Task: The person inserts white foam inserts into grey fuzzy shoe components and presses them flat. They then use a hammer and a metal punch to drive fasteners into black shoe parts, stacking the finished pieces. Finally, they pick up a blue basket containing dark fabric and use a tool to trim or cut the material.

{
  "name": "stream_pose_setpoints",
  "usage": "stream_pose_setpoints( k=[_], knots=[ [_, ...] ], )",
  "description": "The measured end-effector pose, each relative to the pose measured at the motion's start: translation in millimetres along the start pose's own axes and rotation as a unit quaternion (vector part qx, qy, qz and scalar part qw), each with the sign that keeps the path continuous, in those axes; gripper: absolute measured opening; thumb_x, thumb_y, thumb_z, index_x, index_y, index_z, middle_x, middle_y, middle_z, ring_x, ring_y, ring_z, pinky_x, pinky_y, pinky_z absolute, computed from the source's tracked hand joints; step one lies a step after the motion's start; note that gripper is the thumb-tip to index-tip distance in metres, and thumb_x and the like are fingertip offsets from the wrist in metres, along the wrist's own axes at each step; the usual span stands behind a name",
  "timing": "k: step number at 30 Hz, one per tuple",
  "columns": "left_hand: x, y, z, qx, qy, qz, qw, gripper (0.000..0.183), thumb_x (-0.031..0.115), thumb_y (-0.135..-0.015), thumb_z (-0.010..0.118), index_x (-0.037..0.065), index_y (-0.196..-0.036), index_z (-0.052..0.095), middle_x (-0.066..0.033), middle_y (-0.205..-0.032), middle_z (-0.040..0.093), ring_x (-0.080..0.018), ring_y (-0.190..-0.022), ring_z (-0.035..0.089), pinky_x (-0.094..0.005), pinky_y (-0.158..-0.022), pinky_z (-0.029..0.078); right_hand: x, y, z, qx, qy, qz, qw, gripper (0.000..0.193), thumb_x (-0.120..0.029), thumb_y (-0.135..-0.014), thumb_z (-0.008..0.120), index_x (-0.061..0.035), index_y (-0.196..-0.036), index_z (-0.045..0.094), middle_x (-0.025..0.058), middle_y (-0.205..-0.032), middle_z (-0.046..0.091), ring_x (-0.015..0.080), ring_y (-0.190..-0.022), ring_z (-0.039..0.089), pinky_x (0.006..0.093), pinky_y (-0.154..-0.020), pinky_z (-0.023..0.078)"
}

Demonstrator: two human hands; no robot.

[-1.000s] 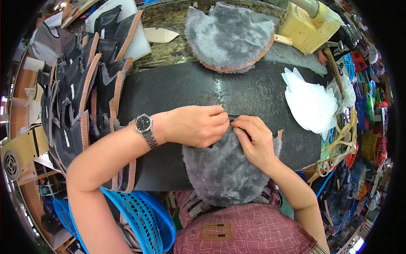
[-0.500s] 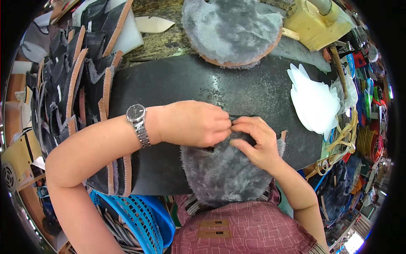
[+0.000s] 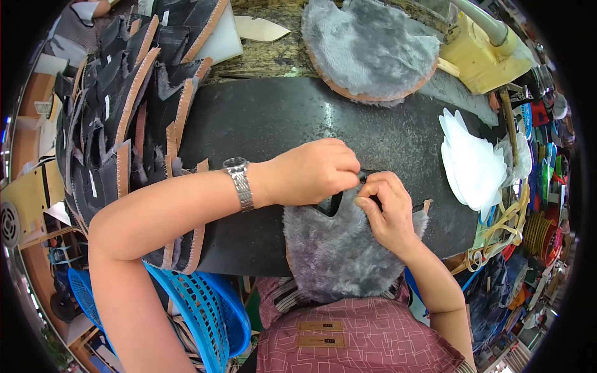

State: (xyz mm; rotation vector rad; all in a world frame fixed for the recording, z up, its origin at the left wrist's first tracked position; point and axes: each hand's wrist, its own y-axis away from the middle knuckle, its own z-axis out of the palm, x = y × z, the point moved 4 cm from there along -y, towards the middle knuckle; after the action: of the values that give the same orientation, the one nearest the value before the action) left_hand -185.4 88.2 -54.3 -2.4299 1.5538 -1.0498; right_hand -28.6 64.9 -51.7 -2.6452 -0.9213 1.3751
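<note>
Left hand (image 3: 314,173) and right hand (image 3: 387,208) both pinching far edge of grey fur piece (image 3: 339,252), on black mat (image 3: 273,124), stacked fur pieces (image 3: 370,50) far.

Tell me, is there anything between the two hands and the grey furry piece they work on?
Nothing visible. The left hand and right hand both already touch the grey furry piece, pinching at its upper edge.

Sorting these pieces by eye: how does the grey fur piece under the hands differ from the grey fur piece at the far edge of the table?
The near fur piece lies at the table's near edge, overhanging toward the lap; the far fur piece lies flat at the far edge. The near one is worked by the left hand and right hand; the far one lies untouched. The far one shows a tan rim; the near one shows a dark cut-out. Both are shaggy grey.
</note>
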Motion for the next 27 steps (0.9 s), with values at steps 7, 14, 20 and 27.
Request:
stream_pose_setpoints(
  k=[7, 14, 20, 27],
  knots=[
    [20.2, -0.8, -7.5, -0.097, -0.224, 0.276, 0.93, 0.015, 0.012, -0.062, 0.058, 0.0, -0.07, 0.06, -0.0106, -0.082, 0.058, -0.0251, -0.082, 0.057, -0.0366, -0.085, 0.047, -1.8, 3.6, 4.3, 0.015, 0.06, -0.019, 0.998, 0.024, 0.007, -0.073, 0.061, -0.0007, -0.095, 0.059, 0.0121, -0.096, 0.056, 0.0282, -0.086, 0.055, 0.0348, -0.074, 0.046],
    [9.7, 20.7, -25.5, -0.087, -0.204, 0.115, 0.968, 0.016, 0.015, -0.069, 0.057, 0.005, -0.081, 0.063, -0.0084, -0.089, 0.06, -0.0214, -0.094, 0.054, -0.0317, -0.087, 0.041, -20.2, 17.4, 10.7, -0.09, 0.17, -0.066, 0.979, 0.048, -0.017, -0.07, 0.07, -0.0025, -0.114, 0.058, 0.0164, -0.113, 0.048, 0.0305, -0.1, 0.049, 0.038, -0.083, 0.042],
    [57.9, 23.2, -22.6, 0.056, -0.051, -0.073, 0.994, 0.03, 0.004, -0.066, 0.061, 0.002, -0.096, 0.061, -0.0138, -0.1, 0.061, -0.0298, -0.094, 0.06, -0.0396, -0.081, 0.051, -27.9, 17.7, 13.6, -0.093, 0.256, -0.065, 0.96, 0.049, -0.026, -0.074, 0.066, -0.0044, -0.117, 0.056, 0.0153, -0.114, 0.048, 0.028, -0.105, 0.046, 0.041, -0.088, 0.037],
    [92.3, 50.9, 19.0, -0.069, -0.107, -0.132, 0.983, 0.042, 0.019, -0.08, 0.059, -0.002, -0.116, 0.052, -0.0152, -0.124, 0.05, -0.0296, -0.121, 0.042, -0.0424, -0.101, 0.033, -26.8, 71.2, -12.0, -0.216, 0.198, -0.19, 0.937, 0.053, -0.033, -0.075, 0.064, -0.0129, -0.123, 0.052, 0.0129, -0.128, 0.045, 0.0282, -0.119, 0.042, 0.0445, -0.098, 0.033]
  ],
)
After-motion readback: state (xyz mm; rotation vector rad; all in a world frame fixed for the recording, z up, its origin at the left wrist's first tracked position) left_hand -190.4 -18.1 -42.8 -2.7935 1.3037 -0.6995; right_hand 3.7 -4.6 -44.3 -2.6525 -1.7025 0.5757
